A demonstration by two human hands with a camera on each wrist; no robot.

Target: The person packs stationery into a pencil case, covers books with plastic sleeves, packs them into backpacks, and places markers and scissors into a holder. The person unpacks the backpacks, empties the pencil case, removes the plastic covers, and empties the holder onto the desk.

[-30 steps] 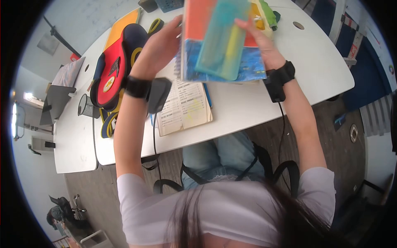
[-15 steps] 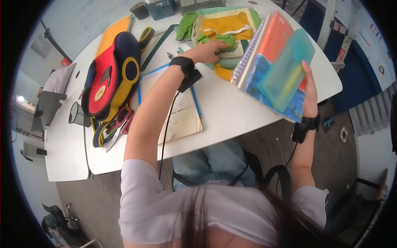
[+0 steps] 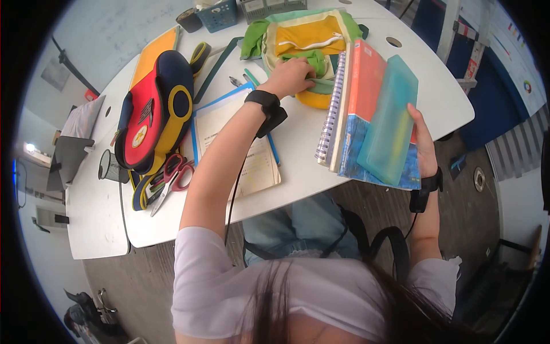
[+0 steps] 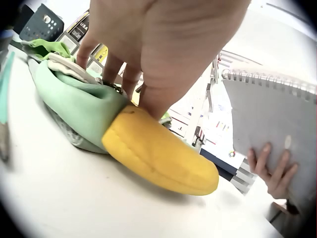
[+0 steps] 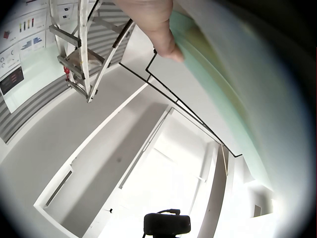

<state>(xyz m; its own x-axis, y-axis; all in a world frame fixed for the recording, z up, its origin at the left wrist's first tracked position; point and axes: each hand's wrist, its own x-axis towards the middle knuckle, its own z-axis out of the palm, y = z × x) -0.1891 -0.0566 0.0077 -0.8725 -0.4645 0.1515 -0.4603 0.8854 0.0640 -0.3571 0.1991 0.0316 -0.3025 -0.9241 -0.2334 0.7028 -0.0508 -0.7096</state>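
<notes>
1. Two hands are at work: in the head view, our right hand [image 3: 425,152], right of centre, holds a stack of books [image 3: 359,112] from its side, thumb in front; the left-wrist view shows the fingers spread behind.
2. That stack leans at a tilt over the table's near edge: a wire-spiral notebook [image 3: 331,117] with a grey cover, and an orange-red book [image 3: 368,77] whose lower part is mottled blue.
3. Flat against the front lies a translucent teal plastic case [image 3: 392,117], long with rounded corners, a yellow shape showing through.
4. Our left hand [image 3: 289,77], upper centre, reaches down to a green-and-yellow fabric bag [image 3: 306,33], fingers lowered at its opening; we cannot tell whether they grip it.
5. We see the bag lying on the white table [image 3: 303,186], its yellow panel crossed by a white zip, with a plump, smooth yellow fabric piece [image 4: 161,156] jutting from the near side.
</notes>
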